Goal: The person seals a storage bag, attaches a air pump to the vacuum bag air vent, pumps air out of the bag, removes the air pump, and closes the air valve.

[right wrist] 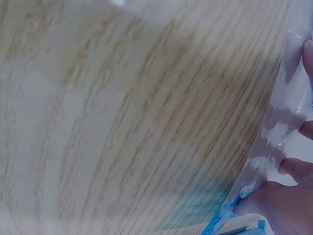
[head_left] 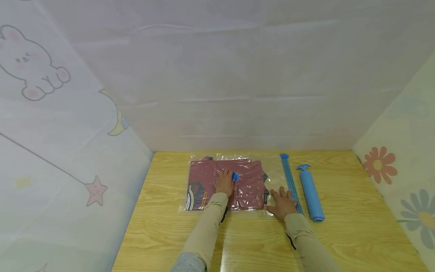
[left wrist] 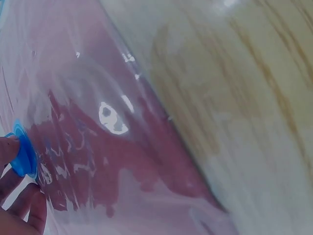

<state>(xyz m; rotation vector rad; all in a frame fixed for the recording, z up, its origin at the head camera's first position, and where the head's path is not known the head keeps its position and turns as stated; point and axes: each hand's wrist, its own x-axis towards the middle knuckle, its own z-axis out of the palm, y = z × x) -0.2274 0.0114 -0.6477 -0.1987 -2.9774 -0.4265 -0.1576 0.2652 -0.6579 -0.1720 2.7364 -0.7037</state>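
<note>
A clear vacuum storage bag point(head_left: 276, 166) lies flat, with a folded dark-red garment point(head_left: 246, 170) inside. On its upper face sits a round blue valve point(head_left: 236, 176). My left hand point(head_left: 225, 184) rests on the bag just left of the valve; in the left wrist view its thumb point(left wrist: 7, 149) touches the blue valve point(left wrist: 22, 154). Toward the bag's right end, my right hand point(head_left: 283, 204) lies with fingers spread on the clear film. One fingertip of it touches the blue zip strip point(head_left: 290, 177). In the right wrist view several fingers point(right wrist: 296, 169) rest on the film.
A blue hand pump point(head_left: 312, 196) with a T-shaped handle lies right of the bag. At the strip's far end is a blue slider point(head_left: 284, 155). The wooden table point(head_left: 163, 177) meets printed sheet walls at the left, back and right.
</note>
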